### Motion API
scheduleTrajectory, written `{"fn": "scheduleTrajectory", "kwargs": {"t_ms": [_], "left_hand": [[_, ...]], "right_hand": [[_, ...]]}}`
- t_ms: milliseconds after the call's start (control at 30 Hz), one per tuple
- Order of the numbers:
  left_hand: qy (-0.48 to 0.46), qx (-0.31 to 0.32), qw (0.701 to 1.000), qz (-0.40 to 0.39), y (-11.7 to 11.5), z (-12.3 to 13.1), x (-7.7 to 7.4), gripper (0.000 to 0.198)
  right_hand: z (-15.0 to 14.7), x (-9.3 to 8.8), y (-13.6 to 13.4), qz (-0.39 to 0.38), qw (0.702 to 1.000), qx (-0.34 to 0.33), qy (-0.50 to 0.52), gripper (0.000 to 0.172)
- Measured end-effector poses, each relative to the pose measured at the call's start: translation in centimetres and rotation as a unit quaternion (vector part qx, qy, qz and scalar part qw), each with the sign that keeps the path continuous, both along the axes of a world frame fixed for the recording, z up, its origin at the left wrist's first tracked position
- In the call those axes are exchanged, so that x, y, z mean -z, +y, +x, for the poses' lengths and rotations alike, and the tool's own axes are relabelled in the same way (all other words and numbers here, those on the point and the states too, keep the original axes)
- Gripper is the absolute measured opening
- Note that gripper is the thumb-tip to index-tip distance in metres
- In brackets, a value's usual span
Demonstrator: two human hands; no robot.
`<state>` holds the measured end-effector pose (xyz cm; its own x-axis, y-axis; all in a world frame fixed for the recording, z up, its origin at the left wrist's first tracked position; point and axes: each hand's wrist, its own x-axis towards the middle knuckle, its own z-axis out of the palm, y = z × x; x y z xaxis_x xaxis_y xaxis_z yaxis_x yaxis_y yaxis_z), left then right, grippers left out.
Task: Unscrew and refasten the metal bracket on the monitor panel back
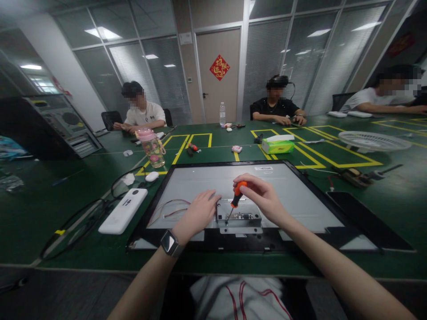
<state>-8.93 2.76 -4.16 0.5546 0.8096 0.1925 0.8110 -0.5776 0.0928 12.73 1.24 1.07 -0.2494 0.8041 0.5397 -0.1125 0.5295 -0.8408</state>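
Table (100, 260): green, marked in yellow lines; from my end I view it from its near edge.

Computer case (63, 122): dark, at the table's left side.

Panel (207, 175): flat on the table, directly before me. Pale grey back sheet, broad and plain, within a black frame; a white label (263, 168) lies towards the far edge. The frame's near side is wider, with small pale tabs along it.

Slab (370, 220): long, black, just beside the panel's right edge.

White pack (125, 211): marked "14", left of the panel.

Bottle (152, 149): pink lid, clear body, upright beyond the panel's far left corner.

Right hand (263, 198): above the panel, fingers narrowed about the screwdriver's handle.

Left hand (196, 213): palm down over the panel, fingers extended and loosely together, tips at the left end of the bracket; I see nothing gripped. Watch (171, 243) at the wrist.

Bracket (240, 223): silver metal box at the middle of the panel's near side, a row of sockets (247, 216) along it.

Screwdriver (238, 195): orange and black handle, thin shaft, tilted, tip down at the bracket's left part; I cannot tell whether it sits in a screw.

Wires (167, 205): thin, loose across the sheet's left, one ending in a small plug (164, 216).
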Motion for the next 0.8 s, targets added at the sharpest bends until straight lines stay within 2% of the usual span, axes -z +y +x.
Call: {"fn": "scheduleTrajectory", "kwargs": {"t_ms": [200,367,500,700,800], "left_hand": [[-0.006,0.002,1.0,0.005,-0.06,-0.06,0.06,0.04],[-0.009,0.0,1.0,0.002,-0.2,0.01,-0.12,0.04],[-0.005,-0.004,1.0,0.002,-0.27,0.07,-0.23,0.04],[0.0,0.0,1.0,0.006,-0.05,-0.06,0.05,0.041],[0.001,0.002,1.0,0.005,-0.07,-0.11,0.02,0.041]], "right_hand": [[0.3,0.55,0.6,-0.03,0.999,-0.011,0.037,0.019],[0.22,0.47,0.45,-0.075,0.993,-0.066,0.07,0.025],[0.23,0.33,0.31,-0.066,0.992,-0.079,0.071,0.018],[0.25,0.04,0.11,-0.099,0.985,-0.115,0.077,0.027],[0.28,0.02,0.17,-0.073,0.989,-0.106,0.066,0.021]]}}
